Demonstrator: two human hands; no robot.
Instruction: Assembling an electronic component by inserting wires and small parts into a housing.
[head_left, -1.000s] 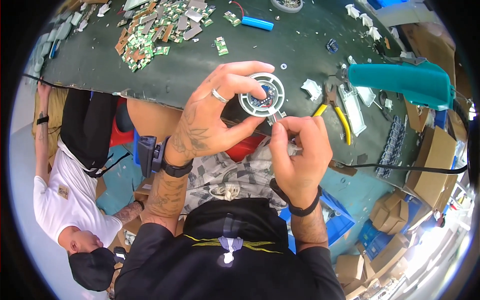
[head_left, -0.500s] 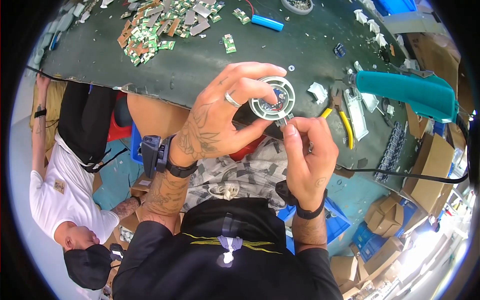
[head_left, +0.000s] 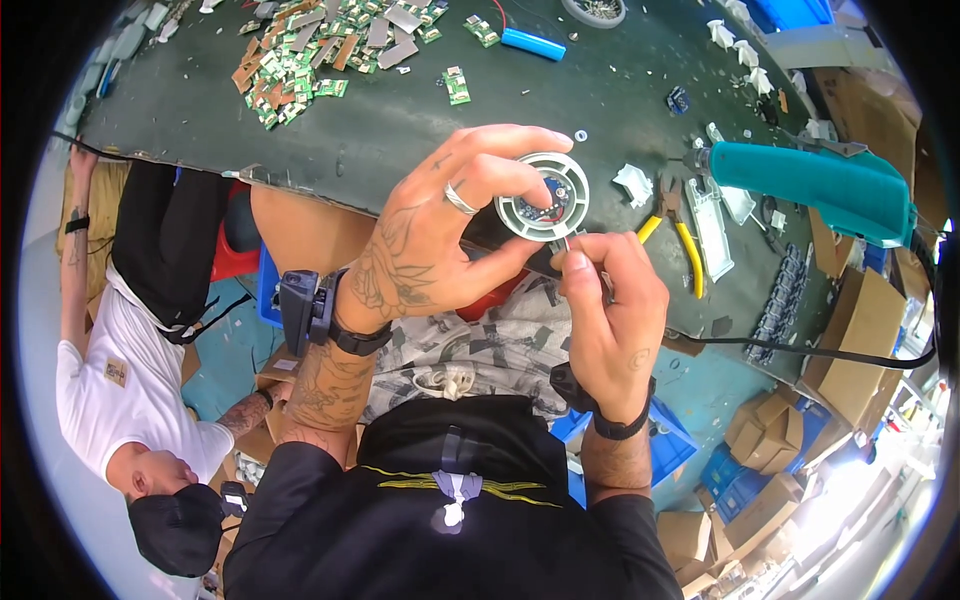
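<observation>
A round pale plastic ring housing (head_left: 579,207) is gripped at its left side by my left hand (head_left: 450,215). Its thumb presses the lower rim and its index finger reaches inside, over a small dark blue circuit board (head_left: 556,200). A red wire shows on that board. My right hand (head_left: 615,300) pinches at the lower rim of the housing, thumb against index finger. A thin, light-coloured piece sticks up from that pinch and touches the rim; its kind is too small to make out.
Yellow-handled pliers (head_left: 690,255) and a teal power tool (head_left: 810,190) lie right of my hands, near white plastic parts (head_left: 711,235). Green circuit boards (head_left: 300,80) are heaped far left, with a blue cylindrical battery (head_left: 533,44) beyond. Another person (head_left: 140,400) is at left.
My right hand has shifted slightly left, its pinch staying at the housing's lower rim. The left hand keeps its hold on the housing almost unmoved.
</observation>
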